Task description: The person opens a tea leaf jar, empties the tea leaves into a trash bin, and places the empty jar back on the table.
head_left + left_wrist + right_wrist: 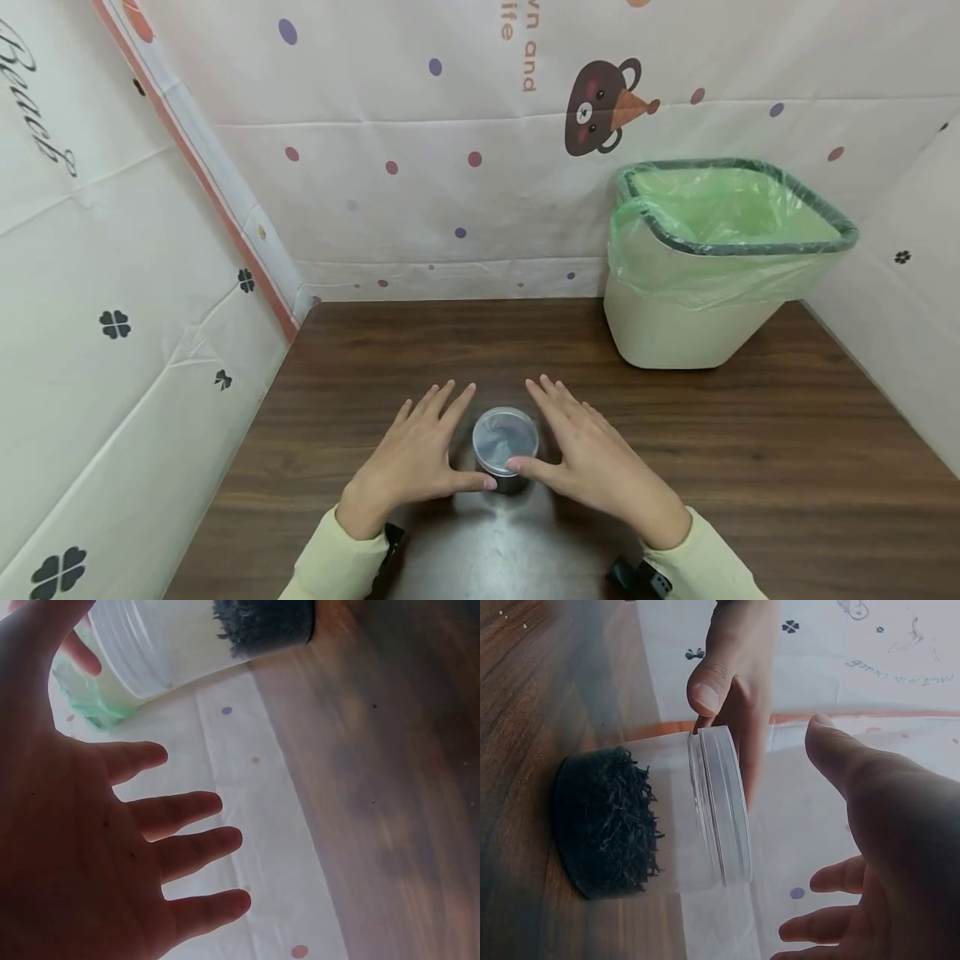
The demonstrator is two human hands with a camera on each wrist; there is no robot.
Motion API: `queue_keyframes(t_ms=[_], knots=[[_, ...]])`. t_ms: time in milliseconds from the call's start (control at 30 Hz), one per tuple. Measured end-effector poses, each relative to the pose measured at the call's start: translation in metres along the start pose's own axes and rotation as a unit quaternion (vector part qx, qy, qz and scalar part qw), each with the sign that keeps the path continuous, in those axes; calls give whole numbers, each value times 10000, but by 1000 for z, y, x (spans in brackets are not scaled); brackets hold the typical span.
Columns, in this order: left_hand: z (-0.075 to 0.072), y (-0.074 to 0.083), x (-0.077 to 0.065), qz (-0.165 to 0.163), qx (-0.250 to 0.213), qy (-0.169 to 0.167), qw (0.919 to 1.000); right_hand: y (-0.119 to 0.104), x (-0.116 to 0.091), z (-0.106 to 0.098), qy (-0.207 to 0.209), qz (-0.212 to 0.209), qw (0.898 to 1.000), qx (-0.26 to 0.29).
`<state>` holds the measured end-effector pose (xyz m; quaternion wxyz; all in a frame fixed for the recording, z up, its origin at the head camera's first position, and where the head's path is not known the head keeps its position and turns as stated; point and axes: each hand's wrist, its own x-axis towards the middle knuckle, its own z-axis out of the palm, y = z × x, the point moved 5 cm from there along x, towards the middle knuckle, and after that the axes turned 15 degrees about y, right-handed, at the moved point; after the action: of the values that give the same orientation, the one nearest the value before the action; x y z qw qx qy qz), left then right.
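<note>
In the head view, the left hand (416, 458) reaches in at the jar's nine o'clock, back up, fingers straight and slightly fanned toward one o'clock, its thumb stretched toward three o'clock near the jar's foot. The right hand (592, 458) mirrors it at the jar's three o'clock, fingers extended between ten and eleven o'clock, thumb overlapping the lid (501, 433). The jar (511, 483) stands upright on the table (750, 450) between the two, and neither hand grips anything. Both wrists come out of pale sleeves (341, 554). The bin (675, 325), lined in green, stands at the jar's one to two o'clock, before the printed cloth (375, 208).

In the left wrist view, four left fingers spread wide toward three o'clock, holding nothing; the jar lies near twelve o'clock, with right fingertips showing at eleven.

In the right wrist view, the right hand's fingers point to nine o'clock, spread and bare, apart from the jar. Dark shreds (615, 817) fill its base; the left thumb shows near twelve o'clock, contact unclear.
</note>
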<state>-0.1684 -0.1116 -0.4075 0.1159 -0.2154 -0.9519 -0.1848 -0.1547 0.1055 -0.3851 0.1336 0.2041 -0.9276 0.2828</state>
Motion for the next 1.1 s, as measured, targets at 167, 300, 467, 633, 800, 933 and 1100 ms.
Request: queue_keyframes(t_ms=[167,300,467,633,800,933,1100], knots=[[3,1,-1,16,-5,-49,10000,-2,1,2,-65,-24,10000,63],[4,3,-1,49,25,-59,10000,-5,2,4,-48,-125,9999,109],[5,3,-2,62,16,-82,9999,-9,4,8,31,-336,9993,134],[6,4,-3,55,25,-114,9999,-13,6,13,5,-496,9987,115],[7,5,-3,73,-39,-109,9999,-13,6,17,-41,-560,9984,100],[8,5,-3,87,-16,-86,9999,-13,6,22,-13,-548,9984,101],[10,6,-3,125,-37,-55,9999,-13,7,25,35,-579,9983,13]])
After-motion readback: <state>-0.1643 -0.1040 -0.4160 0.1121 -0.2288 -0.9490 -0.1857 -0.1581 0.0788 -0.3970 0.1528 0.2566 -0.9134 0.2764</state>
